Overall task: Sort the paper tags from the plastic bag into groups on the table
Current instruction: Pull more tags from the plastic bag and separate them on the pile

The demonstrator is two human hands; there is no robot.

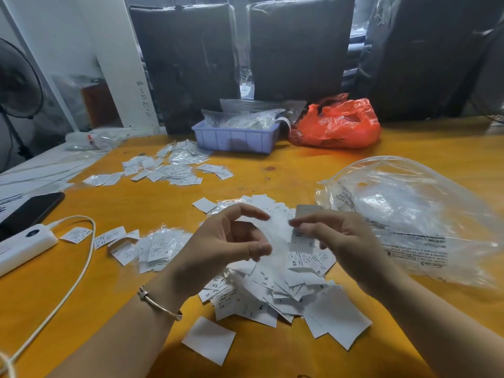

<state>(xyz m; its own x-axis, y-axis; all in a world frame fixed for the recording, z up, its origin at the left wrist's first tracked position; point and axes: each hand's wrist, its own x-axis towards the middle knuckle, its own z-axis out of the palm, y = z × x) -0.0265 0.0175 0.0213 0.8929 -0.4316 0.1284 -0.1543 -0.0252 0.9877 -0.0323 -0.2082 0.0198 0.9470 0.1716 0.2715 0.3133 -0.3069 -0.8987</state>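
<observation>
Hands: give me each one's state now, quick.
Left hand: fingers curled, pinching a blurred tag.
Right hand: pinching the same tag.

White paper tags (275,290) lie heaped at the table's near centre — some face down, some printed S or XS. The clear plastic bag (414,214) lies crumpled just right of them.

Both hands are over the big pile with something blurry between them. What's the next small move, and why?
Probably draw the blurred tag clear and read its size. Both the left hand and right hand pinch it above the unsorted pile, whose tags show XS, S and L; separate groups already lie to the left.
</observation>
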